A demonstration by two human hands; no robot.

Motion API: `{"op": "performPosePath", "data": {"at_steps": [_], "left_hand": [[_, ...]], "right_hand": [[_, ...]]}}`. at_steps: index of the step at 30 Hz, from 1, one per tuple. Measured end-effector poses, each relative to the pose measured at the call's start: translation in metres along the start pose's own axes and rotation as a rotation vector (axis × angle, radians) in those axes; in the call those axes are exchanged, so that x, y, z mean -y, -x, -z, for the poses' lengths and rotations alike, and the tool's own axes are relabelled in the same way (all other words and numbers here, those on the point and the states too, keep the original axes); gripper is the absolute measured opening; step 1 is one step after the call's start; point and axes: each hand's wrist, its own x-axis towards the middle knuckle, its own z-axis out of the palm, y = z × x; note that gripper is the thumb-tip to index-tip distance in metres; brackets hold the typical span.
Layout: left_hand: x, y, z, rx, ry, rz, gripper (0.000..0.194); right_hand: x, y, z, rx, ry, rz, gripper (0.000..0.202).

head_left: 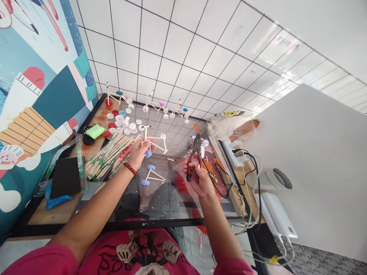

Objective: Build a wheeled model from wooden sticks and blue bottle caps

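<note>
One dark-edged glass worktop (175,168) before a pink shirt (111,250) with lettering not fully readable, and on the left a spread of wooden sticks (104,160), some in wrappers with green or red print too small to make out. Toward the right, red-handled pliers (197,144) in the right hand (202,179), curled around the grips, and above the glass a stick frame (158,148) with blue and white caps, pinched between thumb and fingers of the left hand (139,154). Near that hand, a smaller stick piece (157,175) with two blue caps, and farther back, loose bottle caps (132,126).
</note>
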Motion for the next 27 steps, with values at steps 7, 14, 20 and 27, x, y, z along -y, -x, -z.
{"op": "performPosePath", "data": {"at_steps": [7, 14, 20, 27], "left_hand": [[0.009, -0.003, 0.008, 0.022, -0.146, -0.075, 0.049], [0.016, -0.007, 0.013, -0.013, -0.228, -0.123, 0.050], [0.014, -0.006, 0.012, -0.014, -0.228, -0.119, 0.050], [0.011, -0.005, 0.011, -0.006, -0.212, -0.114, 0.048]], "right_hand": [[0.001, 0.004, -0.004, 0.074, -0.029, -0.052, 0.033], [-0.003, 0.006, -0.005, 0.010, 0.207, -0.006, 0.024], [0.001, 0.013, -0.017, 0.125, 0.097, -0.021, 0.030], [0.007, 0.011, -0.020, 0.199, 0.077, 0.006, 0.049]]}}
